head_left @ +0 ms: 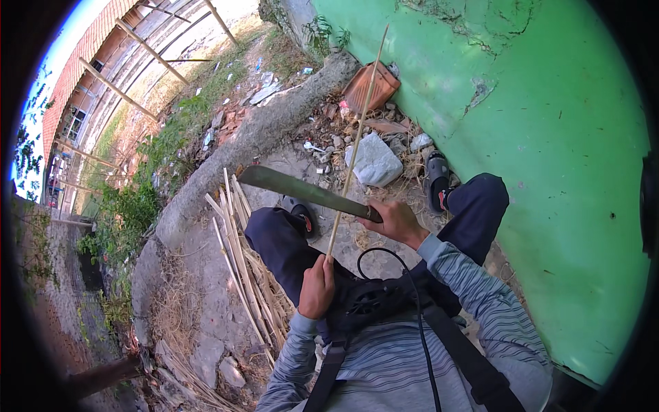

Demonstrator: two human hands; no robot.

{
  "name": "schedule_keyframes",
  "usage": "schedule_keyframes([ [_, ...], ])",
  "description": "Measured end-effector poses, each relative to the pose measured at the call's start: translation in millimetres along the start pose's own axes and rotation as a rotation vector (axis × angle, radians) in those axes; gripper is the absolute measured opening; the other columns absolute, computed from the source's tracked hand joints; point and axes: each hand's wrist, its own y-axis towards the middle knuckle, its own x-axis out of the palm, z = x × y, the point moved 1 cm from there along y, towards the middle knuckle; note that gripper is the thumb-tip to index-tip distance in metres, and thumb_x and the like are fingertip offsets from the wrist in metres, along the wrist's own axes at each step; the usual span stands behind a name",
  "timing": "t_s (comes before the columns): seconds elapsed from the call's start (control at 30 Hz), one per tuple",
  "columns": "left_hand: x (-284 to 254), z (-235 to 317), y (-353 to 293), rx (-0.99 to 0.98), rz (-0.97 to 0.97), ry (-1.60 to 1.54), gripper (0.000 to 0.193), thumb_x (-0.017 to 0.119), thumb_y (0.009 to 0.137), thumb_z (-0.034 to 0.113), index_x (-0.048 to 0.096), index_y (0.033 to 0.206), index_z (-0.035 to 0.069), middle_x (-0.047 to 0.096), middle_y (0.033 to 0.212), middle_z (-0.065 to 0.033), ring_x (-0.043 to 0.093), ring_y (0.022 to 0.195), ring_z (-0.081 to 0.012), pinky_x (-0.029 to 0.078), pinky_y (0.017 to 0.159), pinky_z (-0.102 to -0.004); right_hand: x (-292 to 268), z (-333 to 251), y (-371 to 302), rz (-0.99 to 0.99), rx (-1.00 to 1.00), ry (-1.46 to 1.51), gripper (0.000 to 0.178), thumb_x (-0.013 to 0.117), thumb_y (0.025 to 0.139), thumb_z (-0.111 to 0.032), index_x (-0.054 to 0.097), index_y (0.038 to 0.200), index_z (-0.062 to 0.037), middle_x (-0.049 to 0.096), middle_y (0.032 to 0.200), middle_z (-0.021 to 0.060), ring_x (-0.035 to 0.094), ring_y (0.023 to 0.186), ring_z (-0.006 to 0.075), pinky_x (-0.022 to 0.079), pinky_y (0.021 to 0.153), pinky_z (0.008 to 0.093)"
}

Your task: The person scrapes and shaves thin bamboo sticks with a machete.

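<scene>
My left hand (pixel 317 287) is closed around the lower end of a long, thin bamboo strip (pixel 360 134), which points up and away from me. My right hand (pixel 397 223) grips a machete (pixel 295 187) by its handle end. Its broad dark blade reaches left across the strip, just above my left hand; whether the edge touches the strip I cannot tell. Beside my left knee, a pile of split bamboo strips (pixel 244 271) lies on the ground.
A green wall (pixel 549 192) rises close on my right. Ahead sit a white stone block (pixel 374 160) and an orange-brown plastic container (pixel 371 86) among rubble. A low concrete ledge (pixel 254 137) curves along the left, with plants beyond. A black cable (pixel 412 278) loops over my lap.
</scene>
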Motion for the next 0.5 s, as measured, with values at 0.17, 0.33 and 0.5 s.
schedule_keyframes([
  [0.17, -2.4, 0.2, -7.6, 0.035, 0.008, 0.021, 0.031, 0.047, 0.112, 0.020, 0.051, 0.091, -0.002, 0.048, 0.067, -0.0283, 0.052, 0.062, -0.0500, 0.034, 0.057, -0.0544, -4.6, 4.1, 2.1, -0.010, -0.124, -0.097, 0.052, 0.065, 0.096, -0.063, 0.064, 0.091, -0.0116, 0.067, 0.064, 0.0113, 0.071, 0.059, 0.0352, 0.055, 0.055, 0.0474],
  [0.33, -6.9, -7.9, -25.5, -0.058, 0.001, -0.008, 0.036, 0.044, 0.113, 0.023, 0.049, 0.089, -0.003, 0.046, 0.065, -0.0235, 0.046, 0.055, -0.0443, 0.033, 0.055, -0.0483, -12.8, 21.6, 23.6, 0.092, 0.166, 0.063, 0.045, 0.069, 0.097, -0.053, 0.064, 0.090, -0.0083, 0.064, 0.063, 0.0152, 0.069, 0.061, 0.0387, 0.053, 0.057, 0.0503],
  [0.5, -5.4, -4.6, -10.4, -0.016, -0.020, -0.041, 0.030, 0.046, 0.113, 0.019, 0.051, 0.092, -0.002, 0.047, 0.067, -0.0285, 0.050, 0.061, -0.0512, 0.034, 0.055, -0.0531, -0.4, -7.2, -3.2, 0.031, -0.158, 0.018, 0.047, 0.069, 0.096, -0.057, 0.063, 0.092, -0.0097, 0.065, 0.065, 0.0134, 0.069, 0.060, 0.0369, 0.053, 0.055, 0.0495],
])
